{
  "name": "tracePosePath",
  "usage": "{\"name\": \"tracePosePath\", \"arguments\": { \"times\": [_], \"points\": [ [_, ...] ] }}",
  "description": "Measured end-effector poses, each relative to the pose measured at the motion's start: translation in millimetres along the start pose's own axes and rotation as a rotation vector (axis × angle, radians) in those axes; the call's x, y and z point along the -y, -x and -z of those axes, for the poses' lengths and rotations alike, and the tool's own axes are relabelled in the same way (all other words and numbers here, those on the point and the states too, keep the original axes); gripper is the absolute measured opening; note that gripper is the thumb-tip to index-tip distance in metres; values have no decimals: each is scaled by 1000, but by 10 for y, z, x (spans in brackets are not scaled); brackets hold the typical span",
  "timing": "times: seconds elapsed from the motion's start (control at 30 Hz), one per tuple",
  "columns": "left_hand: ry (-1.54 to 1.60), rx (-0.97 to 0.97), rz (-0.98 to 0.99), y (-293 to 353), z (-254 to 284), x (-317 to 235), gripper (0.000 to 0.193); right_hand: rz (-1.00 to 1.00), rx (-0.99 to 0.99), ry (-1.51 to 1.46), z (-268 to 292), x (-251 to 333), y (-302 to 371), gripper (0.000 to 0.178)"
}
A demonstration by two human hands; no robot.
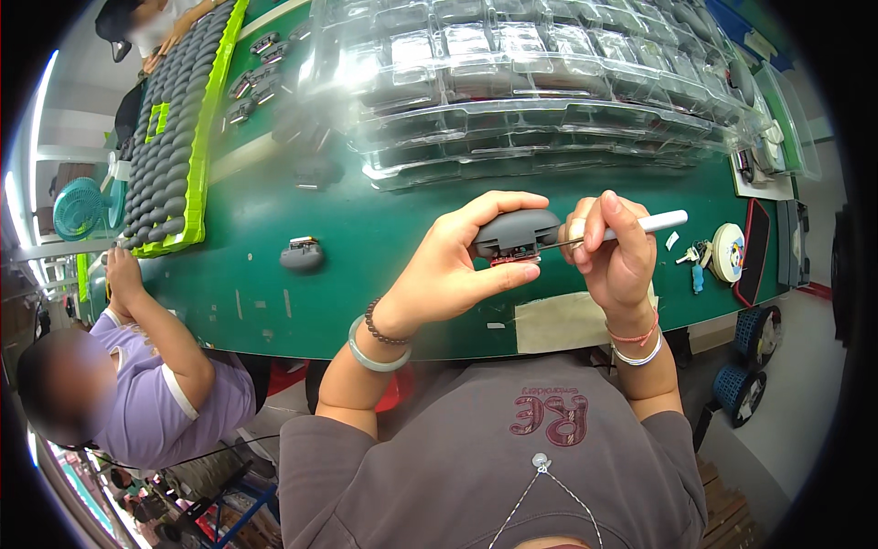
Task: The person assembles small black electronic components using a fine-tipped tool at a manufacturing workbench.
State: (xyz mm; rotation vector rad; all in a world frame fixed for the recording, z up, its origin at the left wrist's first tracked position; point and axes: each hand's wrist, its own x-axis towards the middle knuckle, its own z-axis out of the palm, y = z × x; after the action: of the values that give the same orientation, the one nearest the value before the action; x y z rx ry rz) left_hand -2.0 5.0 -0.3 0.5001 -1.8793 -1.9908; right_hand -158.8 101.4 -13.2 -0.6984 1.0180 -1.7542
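My left hand (457, 265) grips a grey computer-mouse shell (514, 231) above the green table (366, 229), its underside with a small circuit board facing me. My right hand (615, 247) holds a white-handled tool (654, 222) like a pen, its thin metal tip touching the shell's lower edge. A bead bracelet and a pale bangle sit on my left wrist; thin bands circle my right wrist.
Stacked clear plastic trays (549, 82) fill the table's far side. A single grey mouse (302, 253) lies to the left, a green tray of grey shells (174, 128) beyond it. A person in a lilac shirt (165, 384) sits at left. Keys and a round tape roll (727, 252) lie at right.
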Motion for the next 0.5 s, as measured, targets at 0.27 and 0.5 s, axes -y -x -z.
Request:
{"name": "tracePosePath", "arguments": {
  "times": [0.27,0.5],
  "points": [
    [-41,-17,-25,-10,-4,12,50,73,8,3,44,-26,10,41],
    [47,10,0,-1,10,11,49,-11,33,-132,44,-35,-11,41]
  ]
}}
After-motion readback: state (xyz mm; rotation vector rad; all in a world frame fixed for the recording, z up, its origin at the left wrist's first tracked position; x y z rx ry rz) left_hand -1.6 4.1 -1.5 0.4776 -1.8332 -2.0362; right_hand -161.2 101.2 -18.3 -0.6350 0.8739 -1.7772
